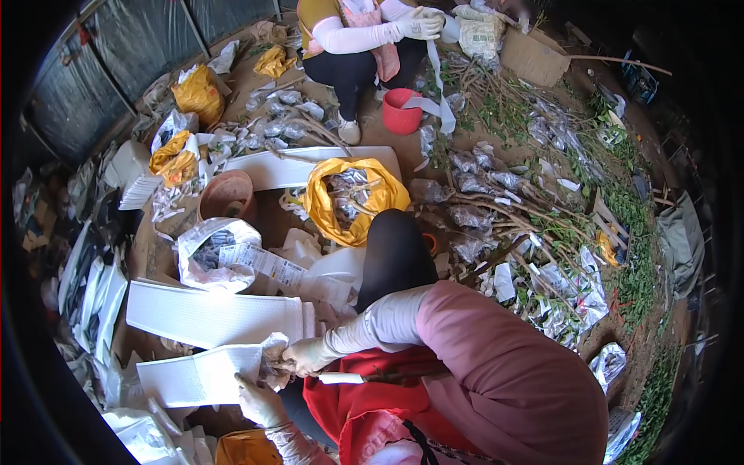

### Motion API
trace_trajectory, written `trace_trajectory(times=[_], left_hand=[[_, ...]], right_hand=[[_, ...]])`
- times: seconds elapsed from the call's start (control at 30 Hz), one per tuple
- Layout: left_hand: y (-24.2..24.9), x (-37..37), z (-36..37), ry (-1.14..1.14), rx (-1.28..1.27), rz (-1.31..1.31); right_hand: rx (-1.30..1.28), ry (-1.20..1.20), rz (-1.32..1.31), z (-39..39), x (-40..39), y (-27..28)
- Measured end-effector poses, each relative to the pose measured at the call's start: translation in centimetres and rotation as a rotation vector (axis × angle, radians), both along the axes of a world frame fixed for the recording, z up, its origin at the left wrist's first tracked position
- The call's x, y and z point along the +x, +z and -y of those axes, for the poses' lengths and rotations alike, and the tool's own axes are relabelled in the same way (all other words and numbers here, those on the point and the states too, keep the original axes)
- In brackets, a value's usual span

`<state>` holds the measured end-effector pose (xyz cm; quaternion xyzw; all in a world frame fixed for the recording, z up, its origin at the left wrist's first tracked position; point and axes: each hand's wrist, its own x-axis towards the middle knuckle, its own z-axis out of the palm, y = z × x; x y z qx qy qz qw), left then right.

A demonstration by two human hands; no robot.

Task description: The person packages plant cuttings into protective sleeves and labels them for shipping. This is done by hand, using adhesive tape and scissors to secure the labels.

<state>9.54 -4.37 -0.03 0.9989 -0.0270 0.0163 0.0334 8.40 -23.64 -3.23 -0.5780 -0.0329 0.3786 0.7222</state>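
Observation:
My right hand (308,356), in a pale glove, closes round a brownish, root-like bundle (276,370) partly wrapped in clear plastic. Just below it, my gloved left hand (262,404) presses its fingers against the bundle and the end of a white padded strip (203,377). That strip stretches away to the left from the bundle. A stem with a white sleeve (341,378) lies across my red apron (372,399), to the right of my hands. Directly above the strip rests a second white padded sheet (217,316).
A white bag (219,256) of small dark pieces and a yellow bag (316,198) stand ahead. Bundled branches with plastic-wrapped ends (508,205) cover the right side. A gloved co-worker (364,35) sits at the back near a red bucket (402,116).

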Motion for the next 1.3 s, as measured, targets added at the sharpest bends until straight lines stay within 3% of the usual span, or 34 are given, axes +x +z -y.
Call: trace_trajectory(times=[0.07,0.1,0.13,0.2,0.27,0.4,0.5,0.53,0.57,0.63,0.67,0.73,0.77,0.87,0.97,1.07,1.1,1.2,1.3], left_hand=[[-1.0,0.2,0.8,-0.156,0.027,0.235],[-1.5,-0.1,1.0,-0.213,0.019,0.24],[-0.6,-0.5,2.1,-0.273,0.01,0.247],[-0.7,-0.7,2.0,-0.305,-0.009,0.264],[0.6,-1.0,2.1,-0.275,-0.044,0.204],[-1.5,-0.3,-0.8,-0.216,-0.139,0.341],[-2.0,-1.8,-1.8,-0.167,-0.125,0.195],[-2.6,-2.2,-2.2,-0.158,-0.102,0.148],[-3.2,-2.4,-2.8,-0.148,-0.153,0.151],[-3.4,-2.9,-3.2,-0.107,-0.127,0.132],[-3.1,-3.0,-3.3,-0.08,-0.101,0.093],[-1.7,-2.9,-2.2,-0.071,0.026,-0.063],[-0.8,-2.7,-1.4,-0.068,0.093,-0.138],[2.0,-3.3,1.5,-0.249,0.222,-0.123],[-0.1,-4.2,2.4,-0.796,0.093,0.032],[0.6,-6.2,5.7,-1.102,-0.129,-0.175],[-0.8,-6.5,6.3,-1.167,-0.164,-0.137],[-1.8,-6.5,8.1,-1.197,-0.36,-0.068],[-0.4,-5.9,10.3,-1.297,-0.359,-0.107]], right_hand=[[-0.406,0.041,0.281,-1.0,-0.3,1.9],[-0.38,0.003,0.334,-1.2,-0.6,3.3],[-0.667,0.042,0.384,-3.6,0.6,0.0],[-0.304,0.039,0.157,-3.3,0.5,0.4],[-0.461,0.059,0.383,-2.4,0.3,0.3],[-0.769,0.092,0.839,-0.9,0.5,0.0],[-0.882,0.037,1.066,7.4,-2.0,6.6],[-0.942,-0.022,1.139,10.5,-2.1,5.9],[-1.167,-0.079,1.211,13.9,-4.1,9.9],[-1.485,-0.054,0.915,20.2,-6.6,13.2],[-1.402,-0.243,0.939,23.1,-8.3,13.3],[-1.725,-0.145,1.015,26.2,-11.9,14.2],[-1.769,-0.175,0.976,27.3,-13.5,13.5],[-1.647,0.013,0.407,27.7,-16.9,15.5],[-1.257,0.244,-0.045,28.4,-19.1,15.2],[-1.108,0.241,-0.195,27.7,-21.0,13.9],[-1.064,0.146,-0.241,27.0,-21.7,14.1],[-1.05,0.132,-0.17,26.5,-22.1,14.4],[-1.126,0.08,0.052,25.8,-21.7,14.9]])
